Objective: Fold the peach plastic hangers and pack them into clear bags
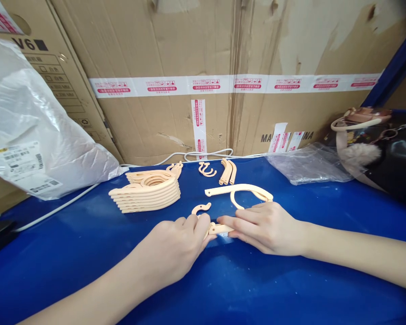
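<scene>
Over the blue tabletop, both hands are closed on one cream plastic folding hanger (219,229). My left hand (181,243) pinches its centre, where the curved hook (201,208) sticks up past the fingers. Gripping the other side is my right hand (269,228), its fingers wrapped round the body and covering much of it. A long curved hanger arm (238,188) with a hole at its end extends above the right hand, and a thin curved strip shows below it. The joint between the hands is partly hidden by the fingers.
Behind the hands stands a stack of folded hangers (149,198). Loose hooks (208,169), curved arms (227,171) and small parts (176,169) lie at the back. A white parcel (43,131), a clear plastic bag (307,164), a dark bag (392,153) and cardboard boxes (162,45) surround them.
</scene>
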The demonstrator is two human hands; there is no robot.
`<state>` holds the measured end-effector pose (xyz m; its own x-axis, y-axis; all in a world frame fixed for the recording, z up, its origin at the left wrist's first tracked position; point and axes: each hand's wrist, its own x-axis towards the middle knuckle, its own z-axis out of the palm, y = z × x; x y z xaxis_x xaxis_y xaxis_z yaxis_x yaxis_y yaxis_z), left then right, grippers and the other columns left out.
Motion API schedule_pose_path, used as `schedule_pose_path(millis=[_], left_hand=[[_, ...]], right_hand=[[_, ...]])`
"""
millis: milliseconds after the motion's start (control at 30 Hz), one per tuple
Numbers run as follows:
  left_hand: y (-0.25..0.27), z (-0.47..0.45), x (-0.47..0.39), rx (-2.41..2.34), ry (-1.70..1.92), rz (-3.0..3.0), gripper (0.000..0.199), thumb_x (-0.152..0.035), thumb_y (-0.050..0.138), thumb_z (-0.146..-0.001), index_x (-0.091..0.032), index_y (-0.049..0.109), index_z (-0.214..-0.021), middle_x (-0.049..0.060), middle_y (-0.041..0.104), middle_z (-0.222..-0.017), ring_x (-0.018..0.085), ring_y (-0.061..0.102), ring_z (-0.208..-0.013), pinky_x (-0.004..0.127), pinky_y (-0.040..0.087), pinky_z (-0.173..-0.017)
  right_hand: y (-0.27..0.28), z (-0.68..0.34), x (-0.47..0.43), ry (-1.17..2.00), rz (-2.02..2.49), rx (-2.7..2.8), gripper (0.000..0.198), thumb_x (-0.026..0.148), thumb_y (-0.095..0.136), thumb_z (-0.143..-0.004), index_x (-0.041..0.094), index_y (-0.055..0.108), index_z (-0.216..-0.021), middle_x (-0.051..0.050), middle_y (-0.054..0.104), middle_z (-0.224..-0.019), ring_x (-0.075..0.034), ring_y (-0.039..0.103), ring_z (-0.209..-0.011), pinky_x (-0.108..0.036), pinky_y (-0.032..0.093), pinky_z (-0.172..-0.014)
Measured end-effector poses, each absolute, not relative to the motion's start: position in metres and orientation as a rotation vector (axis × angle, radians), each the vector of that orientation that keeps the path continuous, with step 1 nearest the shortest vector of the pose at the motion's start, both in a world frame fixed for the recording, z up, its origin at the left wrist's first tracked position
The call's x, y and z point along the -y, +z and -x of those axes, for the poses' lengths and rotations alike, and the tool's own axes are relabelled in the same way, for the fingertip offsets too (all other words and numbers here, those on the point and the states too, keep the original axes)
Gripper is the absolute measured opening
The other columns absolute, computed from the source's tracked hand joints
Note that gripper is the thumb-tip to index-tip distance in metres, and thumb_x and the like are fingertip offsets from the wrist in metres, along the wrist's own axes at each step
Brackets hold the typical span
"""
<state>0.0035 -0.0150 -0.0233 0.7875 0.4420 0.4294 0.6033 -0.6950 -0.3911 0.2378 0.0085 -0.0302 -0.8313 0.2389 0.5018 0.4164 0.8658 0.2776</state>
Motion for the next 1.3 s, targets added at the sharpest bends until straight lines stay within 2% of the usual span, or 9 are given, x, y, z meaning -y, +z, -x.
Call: schedule_pose_path(millis=[267, 533, 767, 1300], left_hand=[[-0.0181, -0.0056, 0.0214, 0.728, -0.286, 2.263, 0.034, -0.018, 0.02, -0.1, -0.015, 0.051, -0.086, 0.001, 0.055, -0.06, 0.017, 0.055, -0.042, 0.029, 0.032, -0.037], [-0.0188, -0.0039, 0.019, 0.716, -0.334, 2.239, 0.029, -0.019, 0.028, -0.097, -0.016, 0.053, -0.082, 0.0, 0.055, -0.061, 0.017, 0.054, -0.047, 0.03, 0.03, -0.042], [-0.0184, -0.0023, 0.0206, 0.706, -0.293, 2.242, 0.026, -0.02, 0.033, -0.097, -0.017, 0.053, -0.081, 0.0, 0.054, -0.062, 0.016, 0.052, -0.048, 0.031, 0.03, -0.045], [-0.0218, -0.0024, 0.0175, 0.72, -0.482, 2.371, 0.023, -0.019, 0.037, -0.096, -0.016, 0.055, -0.081, -0.003, 0.052, -0.058, 0.015, 0.055, -0.047, 0.031, 0.036, -0.044]], right_hand=[[-0.0308, -0.2388, -0.0088, -0.438, 0.501, 2.631, 0.034, 0.03, 0.031, -0.102, 0.014, 0.059, -0.114, 0.0, 0.064, -0.071, -0.012, 0.054, -0.049, -0.025, 0.041, -0.048], [-0.0279, -0.2375, -0.0093, -0.299, 0.54, 2.658, 0.035, 0.03, 0.031, -0.101, 0.013, 0.059, -0.114, -0.003, 0.069, -0.079, -0.012, 0.058, -0.053, -0.025, 0.041, -0.05], [-0.0271, -0.2378, -0.011, -0.095, 0.581, 2.71, 0.037, 0.028, 0.032, -0.101, 0.012, 0.058, -0.121, -0.006, 0.069, -0.086, -0.014, 0.062, -0.066, -0.026, 0.046, -0.057], [-0.0293, -0.2381, -0.0124, -0.19, 0.567, 2.707, 0.034, 0.03, 0.035, -0.101, 0.013, 0.058, -0.119, -0.004, 0.069, -0.083, -0.012, 0.062, -0.063, -0.024, 0.044, -0.055]])
